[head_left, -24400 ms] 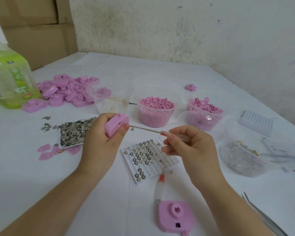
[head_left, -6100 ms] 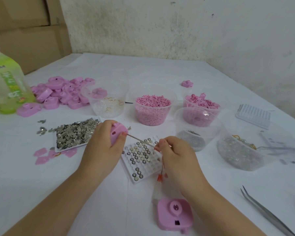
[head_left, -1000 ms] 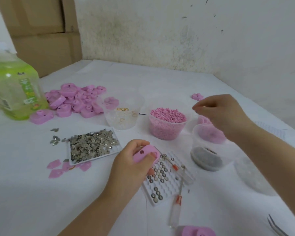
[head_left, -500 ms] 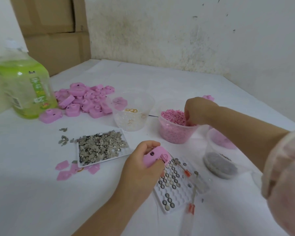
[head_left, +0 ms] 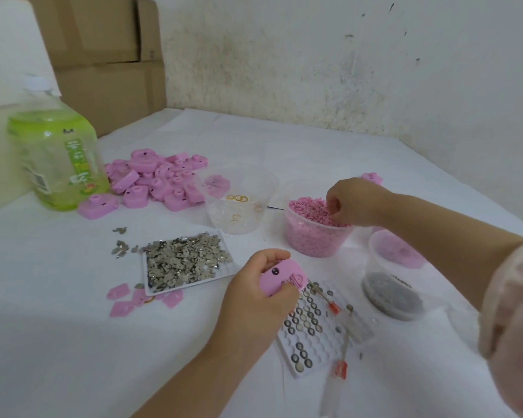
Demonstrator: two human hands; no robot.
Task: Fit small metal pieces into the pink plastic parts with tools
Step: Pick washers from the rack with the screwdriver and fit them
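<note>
On the white-covered bench (head_left: 58, 312), below a stained wall (head_left: 314, 70), the left hand (head_left: 254, 288) grips a pink plastic part (head_left: 280, 276) mid-bench. The right hand (head_left: 355, 203), curled, digs into a tub of pink bits (head_left: 314, 239), its grasp hidden.

Soft, even light fills the scene, with no hard-edged shadows, and its source is out of view. The white tabletop (head_left: 314, 146) looks washed out at the far side, and a broad, faint grey shadow lies over its near left part. The top left corner is blown to plain white. Detail is sharpest mid-frame, around the left hand (head_left: 254, 294) and the pink plastic part (head_left: 280, 274) in its grip. The sleeve (head_left: 514, 327) at the right edge is a stretched blur, and the screwdriver (head_left: 329, 393) near the bottom edge is smeared.
</note>
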